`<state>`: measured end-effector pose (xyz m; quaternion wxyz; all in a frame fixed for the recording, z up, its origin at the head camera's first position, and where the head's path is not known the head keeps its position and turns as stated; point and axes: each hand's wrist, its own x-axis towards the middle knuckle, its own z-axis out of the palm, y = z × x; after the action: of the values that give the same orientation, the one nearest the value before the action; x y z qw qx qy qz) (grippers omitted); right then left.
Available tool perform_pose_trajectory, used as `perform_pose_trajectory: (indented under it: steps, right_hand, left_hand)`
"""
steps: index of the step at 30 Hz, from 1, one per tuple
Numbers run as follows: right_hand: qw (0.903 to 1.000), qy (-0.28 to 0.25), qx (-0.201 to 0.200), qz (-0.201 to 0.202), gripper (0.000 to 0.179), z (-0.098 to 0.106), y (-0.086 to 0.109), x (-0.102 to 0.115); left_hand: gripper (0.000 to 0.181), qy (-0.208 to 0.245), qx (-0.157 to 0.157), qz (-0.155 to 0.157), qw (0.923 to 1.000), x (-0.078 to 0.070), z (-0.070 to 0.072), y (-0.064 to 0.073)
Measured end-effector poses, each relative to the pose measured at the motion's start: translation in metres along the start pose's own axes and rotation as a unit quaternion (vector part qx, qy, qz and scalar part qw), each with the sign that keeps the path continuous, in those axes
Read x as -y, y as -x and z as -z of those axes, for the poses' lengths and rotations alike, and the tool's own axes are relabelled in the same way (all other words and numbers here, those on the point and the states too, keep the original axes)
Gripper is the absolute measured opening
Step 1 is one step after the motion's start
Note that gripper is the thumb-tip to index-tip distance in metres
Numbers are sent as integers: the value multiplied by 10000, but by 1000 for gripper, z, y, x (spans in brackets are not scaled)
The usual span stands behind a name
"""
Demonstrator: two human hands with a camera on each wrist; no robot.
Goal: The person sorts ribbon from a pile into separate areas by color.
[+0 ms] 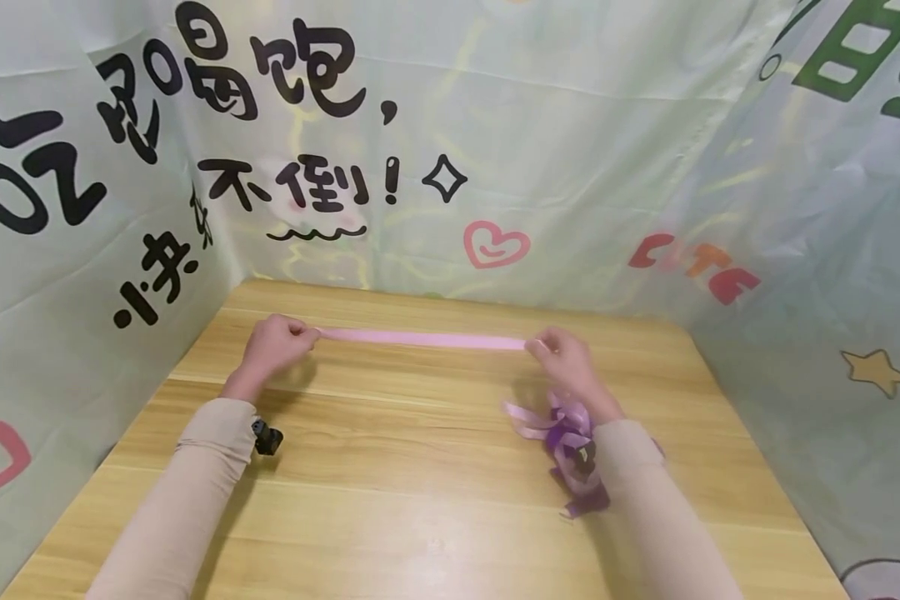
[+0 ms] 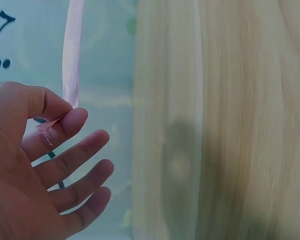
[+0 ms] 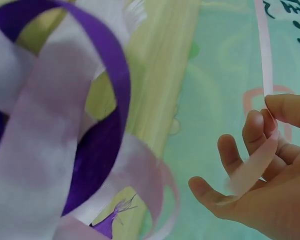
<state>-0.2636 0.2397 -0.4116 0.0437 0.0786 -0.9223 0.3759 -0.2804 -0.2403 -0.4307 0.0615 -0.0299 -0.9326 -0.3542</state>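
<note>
A pink ribbon [image 1: 423,338] stretches nearly level and taut between the two hands, above the far part of the table. My left hand [image 1: 276,343] pinches one end between thumb and index finger; in the left wrist view a short frayed tip [image 2: 45,131] pokes out past the pinch, and the other fingers are spread. With thumb and fingertips my right hand [image 1: 565,360] pinches the ribbon's other end, and a loose tail [image 3: 257,162] hangs over the palm in the right wrist view. Beneath the right wrist lies a tangle of purple and lilac ribbons [image 1: 570,433], partly hidden by the sleeve.
The wooden table [image 1: 390,467] is enclosed by a printed cloth backdrop [image 1: 570,150] at the back and both sides. A small black device [image 1: 267,437] sits at the left cuff. Frayed purple ribbon ends [image 3: 107,225] stick out of the tangle.
</note>
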Motion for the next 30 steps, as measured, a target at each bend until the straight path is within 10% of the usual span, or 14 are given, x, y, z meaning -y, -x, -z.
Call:
perform_pose_trajectory:
  steps: [10, 17, 30]
  right_hand:
    - [9989, 368, -136, -250, 37, 4, -26, -23]
    - [9967, 106, -146, -788, 35, 5, -38, -32]
    - [9877, -382, -42, -1518, 41, -2, -52, -47]
  left_hand:
    - [43, -106, 508, -342, 9981, 14, 5, -25]
    - [40, 147, 715, 21, 9973, 13, -3, -36]
    - [32, 407, -1, 718, 9966, 14, -28, -53]
